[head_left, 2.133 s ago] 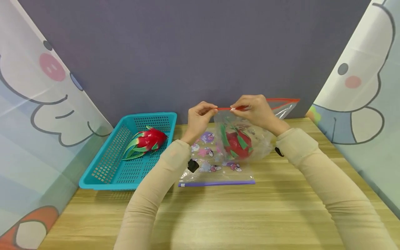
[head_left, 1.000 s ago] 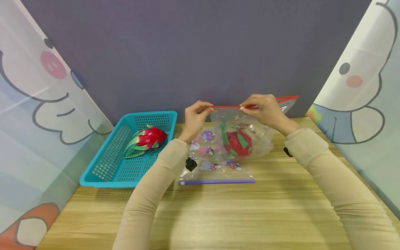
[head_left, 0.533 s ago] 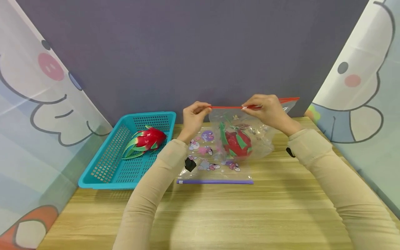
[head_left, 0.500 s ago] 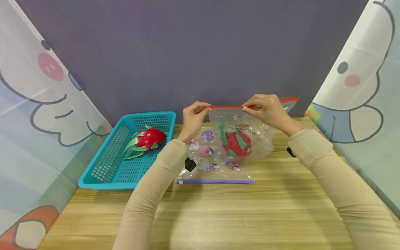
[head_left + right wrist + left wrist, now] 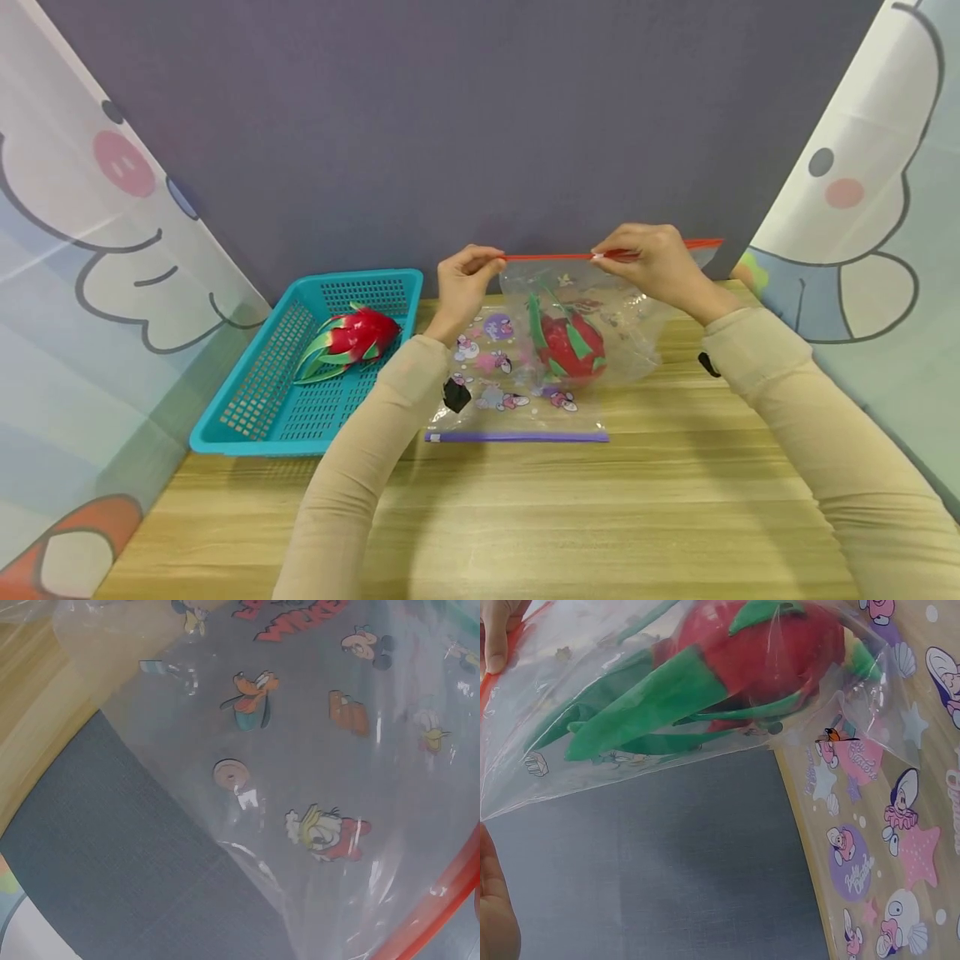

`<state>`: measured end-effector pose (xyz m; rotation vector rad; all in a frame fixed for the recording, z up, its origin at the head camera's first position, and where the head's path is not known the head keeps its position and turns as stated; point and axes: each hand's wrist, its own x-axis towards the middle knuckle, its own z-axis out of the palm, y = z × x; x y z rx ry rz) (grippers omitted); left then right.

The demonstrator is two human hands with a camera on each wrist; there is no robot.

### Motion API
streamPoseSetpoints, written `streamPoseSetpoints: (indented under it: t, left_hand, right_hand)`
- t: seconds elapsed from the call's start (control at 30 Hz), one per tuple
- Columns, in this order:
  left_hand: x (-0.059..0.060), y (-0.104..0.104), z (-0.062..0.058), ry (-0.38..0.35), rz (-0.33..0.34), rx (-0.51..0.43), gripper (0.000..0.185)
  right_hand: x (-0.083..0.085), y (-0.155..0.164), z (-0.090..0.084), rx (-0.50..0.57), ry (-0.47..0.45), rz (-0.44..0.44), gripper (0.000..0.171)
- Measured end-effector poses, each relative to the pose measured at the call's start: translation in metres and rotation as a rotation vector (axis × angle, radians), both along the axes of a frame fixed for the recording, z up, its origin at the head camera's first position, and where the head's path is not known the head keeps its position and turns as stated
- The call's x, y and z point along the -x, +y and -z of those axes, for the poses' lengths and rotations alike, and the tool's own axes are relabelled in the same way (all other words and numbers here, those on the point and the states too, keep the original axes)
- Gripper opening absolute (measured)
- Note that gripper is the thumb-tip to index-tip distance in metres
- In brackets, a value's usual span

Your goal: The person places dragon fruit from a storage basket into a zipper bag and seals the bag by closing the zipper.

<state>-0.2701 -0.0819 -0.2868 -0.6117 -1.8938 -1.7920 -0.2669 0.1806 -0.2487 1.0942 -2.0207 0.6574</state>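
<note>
A clear zipper bag [image 5: 630,333] printed with cartoon figures hangs by its red zip edge between the two hands. Inside it lies a red dragon fruit [image 5: 572,346] with green leaf tips, seen large in the left wrist view. My left hand [image 5: 465,287] pinches the zip's left corner between thumb and fingers. With thumb and fingertips, my right hand [image 5: 652,262] pinches the white slider [image 5: 597,257] partway along the red zip. Left of the slider the edge is one straight line; right of it the two red edges spread apart.
A teal basket [image 5: 225,417] at the left holds another dragon fruit [image 5: 360,335]. Flat on the wooden table [image 5: 540,517], below the hanging bag, lies a second printed bag [image 5: 480,417] with a purple zip. A dark grey panel [image 5: 465,125] stands behind.
The right hand has moved right along the red zip with the slider, lengthening the straight stretch of edge. The left hand has shifted slightly left, still pinching the corner.
</note>
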Motion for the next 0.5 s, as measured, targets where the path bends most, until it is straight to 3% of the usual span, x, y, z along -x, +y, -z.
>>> streamPoseSetpoints:
  t: [0.1,0.33,0.5]
  left_hand:
    - [-0.001,-0.001,-0.001,0.005,0.002,-0.005,0.016]
    - [-0.02,-0.001,-0.014,-0.034,0.001,-0.015,0.014]
    - [-0.022,-0.003,-0.015,-0.045,-0.007,-0.018,0.015]
  right_hand:
    - [-0.001,0.002,-0.001,0.002,0.007,0.007,0.011]
    - [-0.001,0.008,0.001,-0.005,0.0,0.03,0.012]
    - [-0.001,0.012,0.001,-0.015,-0.005,0.039,0.012]
